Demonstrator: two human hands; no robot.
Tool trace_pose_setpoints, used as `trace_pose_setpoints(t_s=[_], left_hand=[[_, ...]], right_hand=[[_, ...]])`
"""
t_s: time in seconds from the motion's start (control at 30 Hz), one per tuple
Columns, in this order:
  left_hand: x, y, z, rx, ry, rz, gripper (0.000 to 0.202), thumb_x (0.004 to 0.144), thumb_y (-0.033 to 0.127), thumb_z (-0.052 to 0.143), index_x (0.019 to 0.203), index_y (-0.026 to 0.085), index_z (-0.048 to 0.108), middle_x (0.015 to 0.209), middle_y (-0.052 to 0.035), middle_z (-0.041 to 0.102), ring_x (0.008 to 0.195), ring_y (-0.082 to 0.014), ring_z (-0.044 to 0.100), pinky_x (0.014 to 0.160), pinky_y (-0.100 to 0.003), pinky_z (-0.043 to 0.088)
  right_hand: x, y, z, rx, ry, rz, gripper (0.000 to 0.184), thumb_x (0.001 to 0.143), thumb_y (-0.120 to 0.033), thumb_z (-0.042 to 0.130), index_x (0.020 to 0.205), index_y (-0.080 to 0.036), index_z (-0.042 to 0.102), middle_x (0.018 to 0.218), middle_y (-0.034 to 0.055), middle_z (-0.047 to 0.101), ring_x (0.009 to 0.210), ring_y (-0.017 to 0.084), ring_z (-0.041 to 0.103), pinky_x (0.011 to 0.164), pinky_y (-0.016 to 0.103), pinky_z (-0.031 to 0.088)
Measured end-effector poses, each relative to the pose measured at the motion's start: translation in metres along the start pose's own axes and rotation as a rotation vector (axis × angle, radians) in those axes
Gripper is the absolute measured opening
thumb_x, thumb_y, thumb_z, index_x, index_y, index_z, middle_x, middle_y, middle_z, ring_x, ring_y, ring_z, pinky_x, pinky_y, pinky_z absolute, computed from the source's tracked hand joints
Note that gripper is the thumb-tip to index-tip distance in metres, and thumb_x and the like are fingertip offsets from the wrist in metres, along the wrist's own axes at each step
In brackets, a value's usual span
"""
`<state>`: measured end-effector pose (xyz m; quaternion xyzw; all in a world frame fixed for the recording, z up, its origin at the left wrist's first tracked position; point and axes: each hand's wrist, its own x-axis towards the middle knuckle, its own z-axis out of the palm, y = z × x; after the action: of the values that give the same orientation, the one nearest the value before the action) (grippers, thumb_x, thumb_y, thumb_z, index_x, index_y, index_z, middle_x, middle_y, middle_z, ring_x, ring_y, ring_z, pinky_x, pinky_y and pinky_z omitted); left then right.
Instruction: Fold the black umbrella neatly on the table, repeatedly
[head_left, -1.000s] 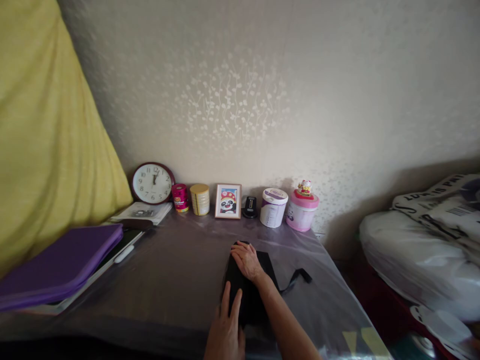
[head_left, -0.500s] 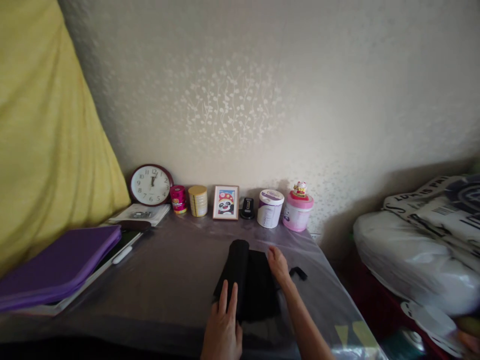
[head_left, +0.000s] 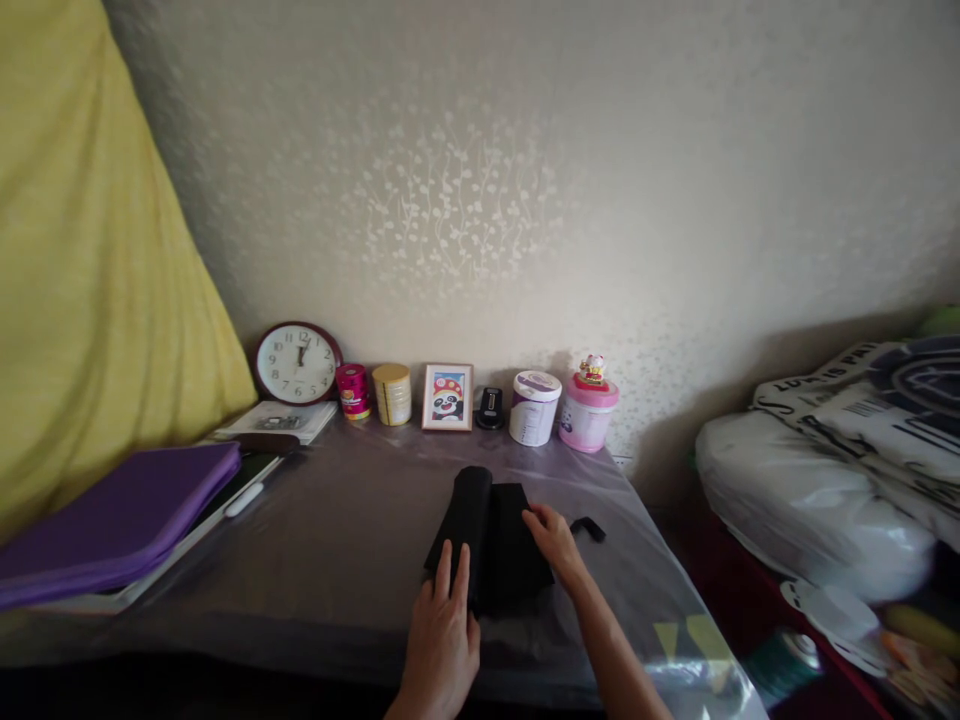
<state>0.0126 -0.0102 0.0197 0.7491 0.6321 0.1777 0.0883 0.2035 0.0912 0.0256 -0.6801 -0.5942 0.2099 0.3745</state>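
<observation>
A black fabric item [head_left: 489, 535], partly rolled or folded lengthwise, lies on the grey table [head_left: 352, 520] in front of me. A black strap end [head_left: 587, 527] sticks out to its right. My left hand [head_left: 441, 632] rests flat on the near end of the rolled part, fingers stretched out. Over at the fabric's right edge, my right hand [head_left: 553, 540] touches the cloth with its fingers curled on it; I cannot see whether it pinches the cloth.
Along the wall stand a round clock [head_left: 297, 362], a pink tin [head_left: 352, 390], a yellow tin [head_left: 393, 393], a panda picture frame [head_left: 448, 397], a white tub [head_left: 534, 407] and a pink tub [head_left: 587, 414]. A purple case [head_left: 112, 520] lies left. White bags [head_left: 817, 500] are piled right.
My right hand moved from the top of the fabric to its right edge and then slightly nearer. The fabric's left part now sits as a roll. The camera view shifted a little.
</observation>
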Motion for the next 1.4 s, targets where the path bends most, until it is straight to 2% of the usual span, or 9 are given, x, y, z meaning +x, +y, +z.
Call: trace_pose_setpoints(t_s=[0.23, 0.37, 0.57, 0.73, 0.9, 1.03, 1.23, 1.33, 1.4], left_hand=[[0.006, 0.001, 0.001, -0.008, 0.002, -0.012, 0.071, 0.073, 0.009, 0.035, 0.14, 0.017, 0.01, 0.149, -0.0105, 0.006, 0.118, -0.0228, 0.043, 0.093, -0.034, 0.037], [0.006, 0.0, 0.003, 0.002, 0.002, -0.014, 0.07, 0.074, 0.009, 0.034, 0.139, 0.006, 0.008, 0.148, -0.0142, 0.008, 0.127, -0.0227, 0.034, 0.098, -0.032, 0.033], [0.007, 0.0, 0.007, 0.053, -0.049, -0.081, 0.069, 0.075, 0.012, 0.036, 0.138, 0.003, 0.012, 0.142, -0.0197, 0.026, 0.128, -0.0243, 0.032, 0.1, -0.034, 0.031], [0.007, -0.003, 0.013, 0.041, -0.022, -0.066, 0.066, 0.075, 0.012, 0.037, 0.136, 0.002, 0.017, 0.141, -0.0208, 0.028, 0.128, -0.0247, 0.032, 0.101, -0.036, 0.031], [0.008, -0.005, 0.016, -0.057, 0.035, -0.061, 0.061, 0.073, 0.013, 0.037, 0.132, 0.003, 0.026, 0.139, -0.0186, 0.033, 0.126, -0.0232, 0.035, 0.103, -0.036, 0.03], [0.008, -0.006, 0.013, -0.175, 0.09, -0.078, 0.067, 0.073, 0.015, 0.037, 0.135, 0.001, 0.015, 0.137, -0.0189, 0.036, 0.123, -0.0216, 0.039, 0.101, -0.032, 0.033], [0.005, -0.005, 0.006, -0.245, 0.111, -0.044, 0.073, 0.076, 0.014, 0.035, 0.137, 0.004, -0.003, 0.137, -0.0182, 0.034, 0.121, -0.0207, 0.042, 0.097, -0.033, 0.037], [0.004, -0.004, 0.003, -0.233, 0.09, -0.028, 0.074, 0.076, 0.012, 0.034, 0.137, 0.005, -0.006, 0.138, -0.018, 0.033, 0.122, -0.0203, 0.041, 0.097, -0.033, 0.037], [0.004, -0.004, 0.003, -0.205, 0.078, -0.036, 0.072, 0.076, 0.011, 0.033, 0.138, 0.005, -0.002, 0.138, -0.0175, 0.033, 0.123, -0.0207, 0.039, 0.097, -0.033, 0.037]], right_hand=[[-0.027, -0.016, 0.009, 0.061, 0.033, -0.02, 0.035, 0.068, -0.029, 0.056, 0.099, -0.013, 0.063, 0.095, 0.0102, 0.068, 0.092, 0.026, 0.062, 0.082, 0.035, 0.046], [-0.031, -0.043, 0.016, 0.086, 0.033, -0.061, 0.037, 0.069, -0.027, 0.056, 0.103, -0.014, 0.061, 0.1, 0.0103, 0.067, 0.096, 0.025, 0.06, 0.084, 0.034, 0.045], [-0.031, -0.081, 0.034, 0.124, -0.052, -0.1, 0.038, 0.071, -0.023, 0.055, 0.108, -0.013, 0.06, 0.103, 0.0094, 0.066, 0.097, 0.022, 0.06, 0.084, 0.03, 0.045], [-0.034, -0.098, 0.048, 0.071, -0.108, -0.069, 0.039, 0.071, -0.02, 0.056, 0.11, -0.013, 0.06, 0.106, 0.0091, 0.066, 0.1, 0.021, 0.059, 0.085, 0.028, 0.044], [-0.038, -0.103, 0.057, -0.021, -0.169, -0.087, 0.039, 0.072, -0.02, 0.055, 0.11, -0.017, 0.06, 0.098, 0.0078, 0.068, 0.094, 0.02, 0.062, 0.079, 0.026, 0.045], [-0.038, -0.105, 0.058, -0.087, -0.203, -0.093, 0.038, 0.072, -0.022, 0.056, 0.109, -0.017, 0.06, 0.091, 0.0073, 0.069, 0.087, 0.02, 0.063, 0.074, 0.026, 0.045], [-0.03, -0.1, 0.061, -0.072, -0.278, -0.13, 0.033, 0.071, -0.016, 0.053, 0.102, -0.019, 0.062, 0.083, 0.0027, 0.07, 0.079, 0.015, 0.064, 0.069, 0.022, 0.043], [-0.025, -0.096, 0.061, -0.008, -0.354, -0.167, 0.026, 0.076, -0.018, 0.049, 0.097, -0.018, 0.063, 0.077, 0.0019, 0.07, 0.076, 0.014, 0.064, 0.067, 0.021, 0.043], [-0.023, -0.096, 0.06, 0.042, -0.403, -0.2, 0.025, 0.08, -0.02, 0.042, 0.094, -0.017, 0.063, 0.075, 0.002, 0.071, 0.074, 0.013, 0.065, 0.066, 0.021, 0.043]])
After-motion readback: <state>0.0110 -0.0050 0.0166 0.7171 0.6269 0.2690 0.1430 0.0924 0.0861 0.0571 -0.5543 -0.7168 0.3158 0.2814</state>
